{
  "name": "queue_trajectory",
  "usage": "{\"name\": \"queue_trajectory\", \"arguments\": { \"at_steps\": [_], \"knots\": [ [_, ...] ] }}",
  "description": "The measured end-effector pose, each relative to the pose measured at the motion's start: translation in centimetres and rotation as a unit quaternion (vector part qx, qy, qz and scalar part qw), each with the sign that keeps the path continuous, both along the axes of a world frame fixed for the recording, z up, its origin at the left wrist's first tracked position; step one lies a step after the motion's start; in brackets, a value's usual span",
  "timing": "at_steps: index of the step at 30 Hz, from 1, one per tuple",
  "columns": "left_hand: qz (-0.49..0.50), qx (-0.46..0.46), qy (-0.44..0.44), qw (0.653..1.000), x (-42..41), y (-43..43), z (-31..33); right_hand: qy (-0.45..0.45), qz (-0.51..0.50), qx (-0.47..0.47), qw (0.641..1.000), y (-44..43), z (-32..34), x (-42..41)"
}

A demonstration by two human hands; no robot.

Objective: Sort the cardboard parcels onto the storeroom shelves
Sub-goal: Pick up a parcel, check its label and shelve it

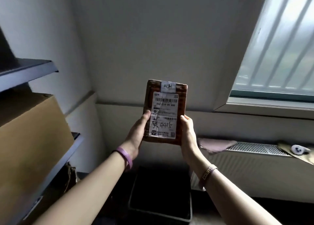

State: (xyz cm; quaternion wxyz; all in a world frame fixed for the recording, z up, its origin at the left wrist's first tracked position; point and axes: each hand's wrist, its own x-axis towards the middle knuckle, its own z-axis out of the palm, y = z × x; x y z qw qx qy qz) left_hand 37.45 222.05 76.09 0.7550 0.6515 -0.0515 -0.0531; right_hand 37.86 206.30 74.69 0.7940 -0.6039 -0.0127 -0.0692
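A small brown taped cardboard parcel (181, 98) with a white shipping label facing me is held upright at chest height in the middle of the view. My left hand (136, 134) grips its lower left edge, thumb laid over the label side. My right hand (187, 133) grips its lower right edge, fingers wrapped behind. A dark metal shelf unit (27, 70) stands on the left, about an arm's length from the parcel. A large plain cardboard box (32, 139) fills its middle shelf.
A dark open bin (161, 194) sits on the floor below my arms. A white radiator (254, 170) runs under the window (278, 42) on the right, with cloths and a small white object on its top. Crumpled brown packaging lies on the lower shelf.
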Motion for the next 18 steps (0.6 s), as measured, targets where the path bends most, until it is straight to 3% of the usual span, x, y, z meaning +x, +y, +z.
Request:
{"name": "queue_trajectory", "arguments": {
  "at_steps": [10,14,18],
  "knots": [
    [0.093,-0.02,0.116,0.989,13.8,-0.4,-10.5,0.086,0.052,-0.04,0.994,0.6,-11.8,15.2],
    [0.165,-0.024,0.125,0.978,17.6,0.0,-17.3,0.127,0.078,-0.042,0.988,1.5,-18.6,19.5],
    [0.22,-0.029,0.218,0.95,19.8,1.5,-26.3,0.195,0.096,-0.051,0.975,2.8,-27.0,21.4]
  ]
}}
